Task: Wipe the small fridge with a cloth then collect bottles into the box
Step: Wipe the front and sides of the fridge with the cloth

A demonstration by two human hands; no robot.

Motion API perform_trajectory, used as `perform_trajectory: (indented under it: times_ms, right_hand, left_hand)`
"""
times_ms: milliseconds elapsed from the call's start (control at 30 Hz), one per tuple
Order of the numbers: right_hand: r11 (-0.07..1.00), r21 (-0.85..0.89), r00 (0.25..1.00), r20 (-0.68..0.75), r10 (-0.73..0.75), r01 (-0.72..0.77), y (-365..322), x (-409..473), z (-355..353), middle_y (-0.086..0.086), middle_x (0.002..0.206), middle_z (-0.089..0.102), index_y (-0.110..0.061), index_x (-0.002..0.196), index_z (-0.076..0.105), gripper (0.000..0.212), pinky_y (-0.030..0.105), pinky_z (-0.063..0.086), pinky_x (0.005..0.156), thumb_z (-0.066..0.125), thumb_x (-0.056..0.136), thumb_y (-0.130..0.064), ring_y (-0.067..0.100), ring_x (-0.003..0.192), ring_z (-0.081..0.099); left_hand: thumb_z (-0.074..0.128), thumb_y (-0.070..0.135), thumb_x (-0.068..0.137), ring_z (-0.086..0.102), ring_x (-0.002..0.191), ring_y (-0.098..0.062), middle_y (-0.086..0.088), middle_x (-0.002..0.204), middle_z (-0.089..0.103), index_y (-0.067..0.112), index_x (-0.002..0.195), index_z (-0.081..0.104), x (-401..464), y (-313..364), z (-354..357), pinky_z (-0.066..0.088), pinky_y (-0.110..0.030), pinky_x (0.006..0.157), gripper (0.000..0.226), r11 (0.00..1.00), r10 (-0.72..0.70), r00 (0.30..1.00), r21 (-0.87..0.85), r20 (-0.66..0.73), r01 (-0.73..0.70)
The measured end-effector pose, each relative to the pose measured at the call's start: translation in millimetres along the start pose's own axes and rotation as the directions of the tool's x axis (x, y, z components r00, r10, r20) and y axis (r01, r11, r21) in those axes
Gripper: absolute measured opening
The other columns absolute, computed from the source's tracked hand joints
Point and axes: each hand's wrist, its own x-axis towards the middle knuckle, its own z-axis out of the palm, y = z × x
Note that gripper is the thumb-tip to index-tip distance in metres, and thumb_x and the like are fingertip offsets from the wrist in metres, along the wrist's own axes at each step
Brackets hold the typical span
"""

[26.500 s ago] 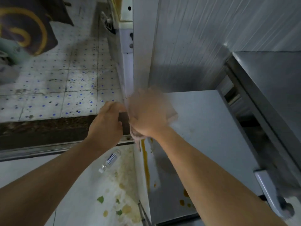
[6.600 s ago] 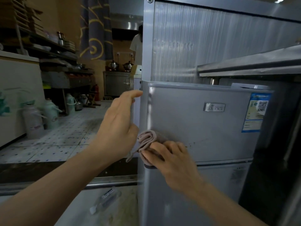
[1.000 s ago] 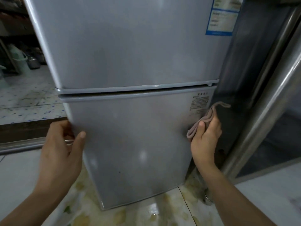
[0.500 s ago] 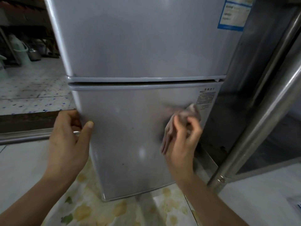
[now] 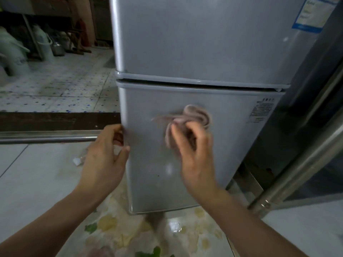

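Observation:
The small silver two-door fridge (image 5: 213, 52) fills the middle of the head view. My right hand (image 5: 193, 153) grips a crumpled pinkish cloth (image 5: 193, 116) against the middle of the lower door; the cloth is motion-blurred. My left hand (image 5: 105, 156) holds the lower door's left edge, thumb on the front face, fingers curled round the side. A small clear plastic bottle (image 5: 78, 160) lies on the floor just left of that hand, mostly hidden behind it. No box is in view.
A steel appliance (image 5: 306, 145) with a shiny rounded corner post stands tight against the fridge's right side. A dark step and metal rail (image 5: 46, 136) cross the floor at left. Jugs and pots (image 5: 44, 45) stand at the far left. The floor below has a leaf-patterned patch (image 5: 130, 234).
My right hand has swept the cloth leftward across the lower door, from its right edge to its middle. My left hand keeps its hold on the door's left edge.

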Motion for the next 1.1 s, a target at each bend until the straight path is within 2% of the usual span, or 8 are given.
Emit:
perform_trajectory:
  times_ms: [100,167,233,400,567,667,833,1100]
  right_hand:
    - [0.965,-0.020,0.936,0.250,-0.248,0.261,-6,-36,10,0.001,0.125,0.042,-0.021,0.122,0.064,0.037,0.038,0.055,0.067,0.057,0.090,-0.005,0.028,0.088,0.058]
    - [0.974,0.067,0.896,0.382,-0.227,0.218,-3,-31,7,-0.006,0.120,0.050,-0.027,0.120,0.062,0.025,0.042,0.053,0.079,0.052,0.097,-0.024,0.018,0.099,0.058]
    - [0.975,0.072,0.933,0.286,-0.221,0.209,-3,-5,-1,-0.012,0.120,0.051,-0.033,0.120,0.059,0.023,0.038,0.048,0.091,0.046,0.100,-0.035,0.008,0.108,0.052]
    - [0.998,-0.036,0.997,-0.059,-0.044,0.042,-13,37,3,0.005,0.133,0.035,-0.017,0.133,0.052,0.062,0.018,0.032,0.094,0.057,0.079,0.014,0.027,0.102,0.042]
    - [0.908,-0.114,0.877,0.333,-0.347,0.403,-31,-23,26,-0.004,0.131,0.034,-0.022,0.130,0.058,0.043,0.037,0.053,0.073,0.046,0.091,-0.009,0.028,0.091,0.054]
    - [0.912,-0.114,0.835,0.459,-0.303,0.394,-35,-10,20,-0.008,0.131,0.040,-0.030,0.133,0.054,0.041,0.035,0.050,0.079,0.039,0.098,-0.016,0.022,0.095,0.049]
    - [0.928,-0.121,0.936,0.077,-0.344,0.352,-49,72,9,-0.002,0.135,0.034,-0.013,0.130,0.055,0.038,0.038,0.044,0.073,0.042,0.096,-0.002,0.027,0.097,0.039]
    - [0.759,-0.278,0.808,0.154,-0.570,0.588,-63,36,43,-0.003,0.125,0.062,-0.014,0.104,0.071,0.028,0.036,0.038,0.076,0.045,0.095,-0.005,0.023,0.094,0.040]
  left_hand:
    - [0.063,0.008,0.084,0.050,0.082,-0.007,0.009,0.094,0.054,0.019,0.110,0.047,1,-1,2,0.039,-0.026,0.071,0.033,1.000,-0.007,1.000,0.009,-0.030,0.008]
    - [0.064,0.010,0.083,0.049,0.079,-0.006,0.012,0.089,0.052,0.023,0.105,0.045,3,0,1,0.036,-0.024,0.070,0.032,1.000,-0.007,1.000,-0.004,-0.022,0.007]
    - [0.065,0.011,0.083,0.051,0.076,-0.003,0.015,0.086,0.052,0.026,0.102,0.044,5,-1,-1,0.037,-0.021,0.068,0.033,0.999,-0.004,1.000,-0.034,0.003,0.004]
    - [0.061,0.002,0.081,0.058,0.087,0.005,0.015,0.094,0.062,0.026,0.112,0.054,4,-8,-11,0.045,-0.013,0.077,0.039,0.993,-0.038,0.996,-0.107,0.080,0.047]
    - [0.062,-0.003,0.080,0.058,0.106,-0.004,0.010,0.118,0.061,0.024,0.132,0.047,-11,-18,-19,0.050,-0.029,0.092,0.061,0.995,0.003,0.990,-0.100,0.141,0.011]
    - [0.063,-0.002,0.079,0.058,0.101,-0.004,0.011,0.118,0.058,0.026,0.133,0.043,-20,-30,-27,0.050,-0.028,0.088,0.063,0.995,-0.011,0.992,-0.093,0.125,0.022]
    - [0.063,0.006,0.082,0.057,0.100,-0.006,0.010,0.118,0.057,0.028,0.129,0.043,-25,-48,-40,0.051,-0.029,0.084,0.056,0.993,-0.078,0.994,-0.083,0.071,0.084]
    - [0.063,0.008,0.083,0.056,0.097,-0.004,0.010,0.116,0.055,0.028,0.129,0.042,-24,-62,-42,0.048,-0.023,0.080,0.054,0.989,-0.119,0.992,-0.087,0.045,0.122]
